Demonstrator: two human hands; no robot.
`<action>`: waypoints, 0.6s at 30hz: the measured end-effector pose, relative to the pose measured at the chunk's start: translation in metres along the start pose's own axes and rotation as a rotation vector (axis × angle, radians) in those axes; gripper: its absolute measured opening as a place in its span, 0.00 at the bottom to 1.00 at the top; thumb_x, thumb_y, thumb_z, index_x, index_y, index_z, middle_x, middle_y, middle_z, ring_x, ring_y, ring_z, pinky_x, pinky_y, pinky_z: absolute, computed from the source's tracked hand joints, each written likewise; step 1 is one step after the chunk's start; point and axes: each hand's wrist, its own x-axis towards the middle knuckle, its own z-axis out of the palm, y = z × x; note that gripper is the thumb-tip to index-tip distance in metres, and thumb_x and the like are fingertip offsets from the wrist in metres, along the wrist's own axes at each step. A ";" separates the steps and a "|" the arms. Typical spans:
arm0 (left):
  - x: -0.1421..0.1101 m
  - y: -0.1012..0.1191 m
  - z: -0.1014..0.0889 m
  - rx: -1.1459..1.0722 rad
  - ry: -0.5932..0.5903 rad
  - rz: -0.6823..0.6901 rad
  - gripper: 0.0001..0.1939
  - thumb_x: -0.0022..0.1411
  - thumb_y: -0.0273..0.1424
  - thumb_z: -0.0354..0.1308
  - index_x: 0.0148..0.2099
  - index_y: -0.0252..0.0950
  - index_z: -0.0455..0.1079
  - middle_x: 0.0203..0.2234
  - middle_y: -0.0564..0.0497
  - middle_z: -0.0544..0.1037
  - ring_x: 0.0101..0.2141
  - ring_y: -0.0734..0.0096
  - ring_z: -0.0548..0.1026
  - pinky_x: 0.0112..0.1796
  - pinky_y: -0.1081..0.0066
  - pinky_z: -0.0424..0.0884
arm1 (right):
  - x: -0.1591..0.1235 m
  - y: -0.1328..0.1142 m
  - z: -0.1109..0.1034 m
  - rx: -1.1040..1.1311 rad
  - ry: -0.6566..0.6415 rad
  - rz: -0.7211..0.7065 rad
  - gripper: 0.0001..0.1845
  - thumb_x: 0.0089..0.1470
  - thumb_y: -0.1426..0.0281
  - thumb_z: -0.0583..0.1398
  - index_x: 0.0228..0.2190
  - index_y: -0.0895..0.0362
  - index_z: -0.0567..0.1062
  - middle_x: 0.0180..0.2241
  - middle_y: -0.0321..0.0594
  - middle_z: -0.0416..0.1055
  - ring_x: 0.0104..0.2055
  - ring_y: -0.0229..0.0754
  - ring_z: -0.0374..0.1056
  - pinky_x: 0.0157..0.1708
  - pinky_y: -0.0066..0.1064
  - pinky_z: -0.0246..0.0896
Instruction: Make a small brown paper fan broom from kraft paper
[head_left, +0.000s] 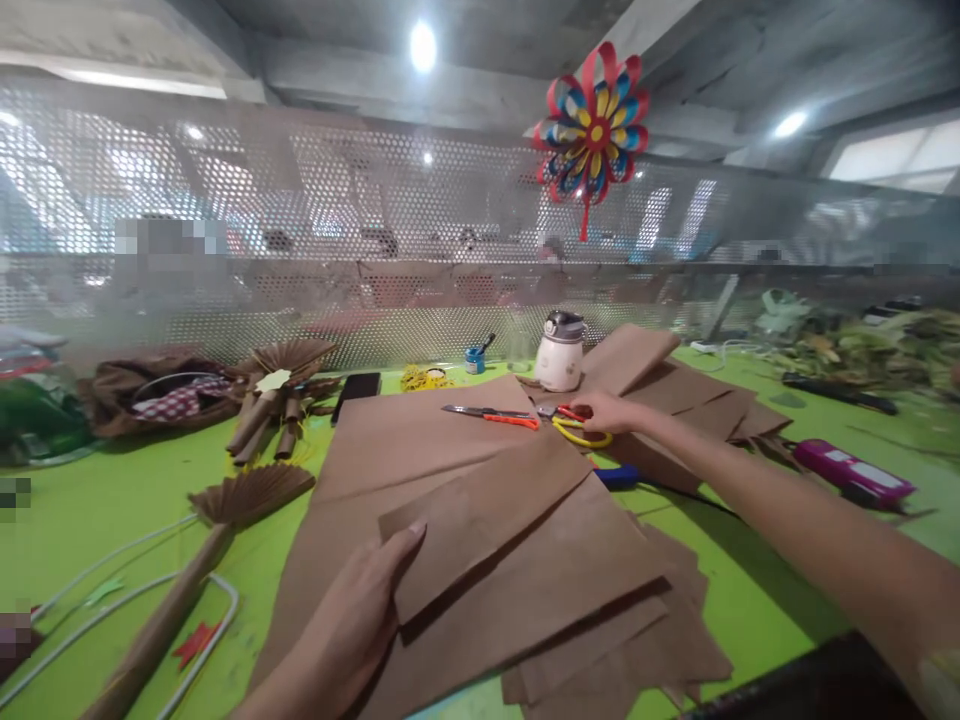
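While our left hand grips a brown paper strip, our right fingers close on yellow-handled scissors beside the cutter. We note the blue jar with a stick in it and the lidded pink-white bottle, contents hidden.

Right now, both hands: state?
Left hand: closed, thumb on top of a folded brown paper piece.
Right hand: fingers at the handles of the scissors; can't tell if gripped.
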 end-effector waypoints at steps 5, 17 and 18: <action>0.003 -0.004 -0.001 -0.077 -0.089 -0.027 0.06 0.54 0.32 0.59 0.34 0.37 0.74 0.25 0.48 0.81 0.29 0.57 0.78 0.29 0.66 0.72 | -0.001 0.005 0.014 -0.041 0.072 -0.056 0.27 0.47 0.75 0.62 0.51 0.60 0.67 0.48 0.48 0.68 0.49 0.47 0.64 0.46 0.32 0.59; 0.006 -0.005 -0.003 -0.180 -0.122 0.038 0.15 0.56 0.29 0.58 0.46 0.32 0.72 0.34 0.43 0.81 0.36 0.54 0.79 0.36 0.62 0.75 | -0.030 0.027 -0.005 -0.142 0.164 0.079 0.28 0.44 0.67 0.63 0.49 0.55 0.72 0.45 0.49 0.74 0.44 0.53 0.69 0.39 0.34 0.61; 0.007 -0.005 -0.004 -0.199 -0.143 0.055 0.15 0.56 0.29 0.58 0.47 0.32 0.72 0.35 0.43 0.81 0.37 0.54 0.79 0.37 0.62 0.75 | -0.040 0.028 -0.010 -0.139 0.186 0.097 0.27 0.43 0.67 0.64 0.48 0.56 0.73 0.43 0.50 0.75 0.43 0.54 0.70 0.38 0.35 0.61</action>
